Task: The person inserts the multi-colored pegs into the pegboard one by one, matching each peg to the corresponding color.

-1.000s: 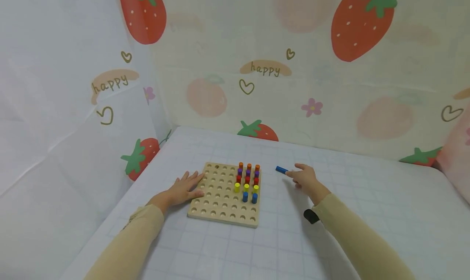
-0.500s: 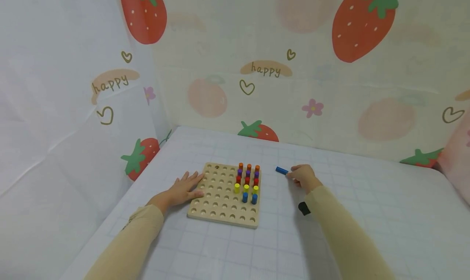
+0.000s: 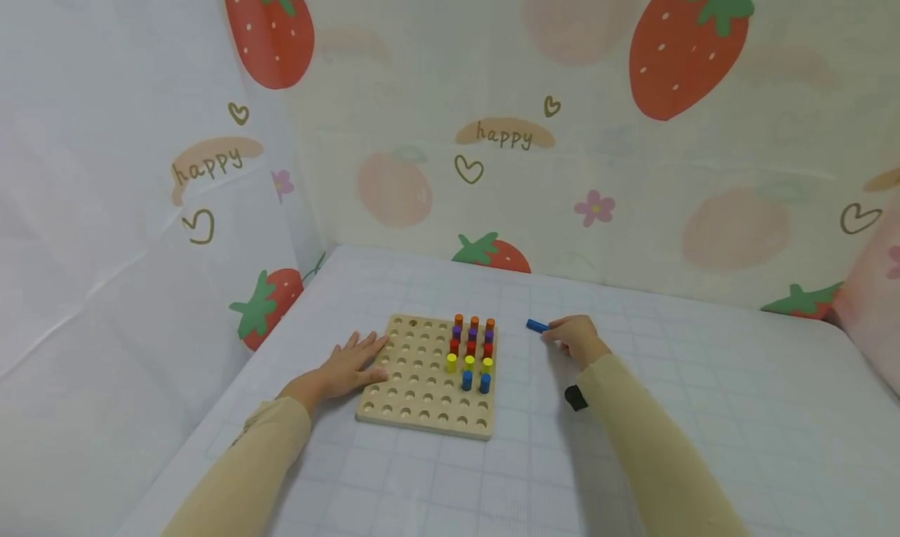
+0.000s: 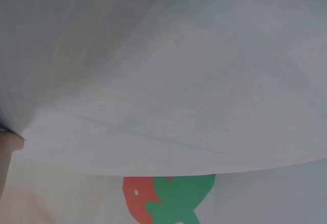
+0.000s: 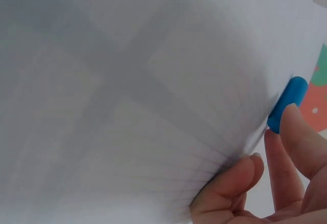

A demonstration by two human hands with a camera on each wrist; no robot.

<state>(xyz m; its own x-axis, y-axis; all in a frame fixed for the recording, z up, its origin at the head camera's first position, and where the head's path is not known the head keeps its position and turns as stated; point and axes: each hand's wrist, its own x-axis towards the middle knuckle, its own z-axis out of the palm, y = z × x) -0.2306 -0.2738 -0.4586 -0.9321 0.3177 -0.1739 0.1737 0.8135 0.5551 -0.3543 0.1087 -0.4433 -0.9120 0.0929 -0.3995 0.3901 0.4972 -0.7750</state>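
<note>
A blue peg (image 3: 536,326) lies on the table to the right of the wooden pegboard (image 3: 406,412). My right hand (image 3: 578,340) pinches its near end; in the right wrist view the thumb and a finger meet at the lower end of the peg (image 5: 290,98), while other fingers curl against the tablecloth. My left hand (image 3: 344,367) rests at the board's left edge, fingers spread and tips over the rim. Upright in the board's right columns stand three orange, three purple, three red and three yellow pegs (image 3: 469,363), plus two blue pegs (image 3: 485,383).
White grid-patterned cloth covers the table (image 3: 689,396). A strawberry-print curtain (image 3: 422,76) hangs along the back, and white cloth (image 3: 91,255) closes off the left side. A small black object (image 3: 576,398) shows beneath the right wrist.
My right hand has shifted slightly left, and its spread fingers have closed onto the end of the blue peg. The left hand and the board stay put.
</note>
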